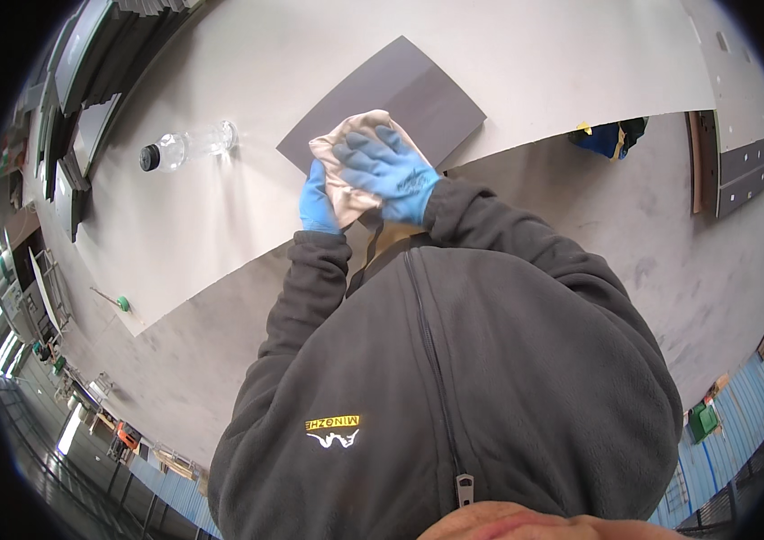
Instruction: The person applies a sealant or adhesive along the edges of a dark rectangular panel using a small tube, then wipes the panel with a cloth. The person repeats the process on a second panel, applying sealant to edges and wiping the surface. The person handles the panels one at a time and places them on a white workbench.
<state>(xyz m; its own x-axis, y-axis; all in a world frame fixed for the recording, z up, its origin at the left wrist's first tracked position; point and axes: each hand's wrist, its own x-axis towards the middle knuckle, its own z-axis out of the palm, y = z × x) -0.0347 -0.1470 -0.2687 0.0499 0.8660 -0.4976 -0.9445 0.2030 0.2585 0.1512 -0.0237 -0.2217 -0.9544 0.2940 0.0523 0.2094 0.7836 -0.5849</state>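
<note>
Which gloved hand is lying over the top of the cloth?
The right hand: its back faces up and its fingers stretch across the pale cloth. The left hand is instead at the cloth's left edge.

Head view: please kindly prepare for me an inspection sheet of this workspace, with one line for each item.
surface: wide, pale tabletop.
job's things: dark grey panel lies on the tabletop; pale cloth over its near part.
clutter: clear bottle with black cap, left of the panel; thin item with green end near the tabletop's corner.
grip: blue-gloved left hand at the cloth's left edge, fingers partly hidden; blue-gloved right hand flat on the cloth.
cables: nothing seen.
surroundings: grey floor; dark stacked panels at far left.
</note>
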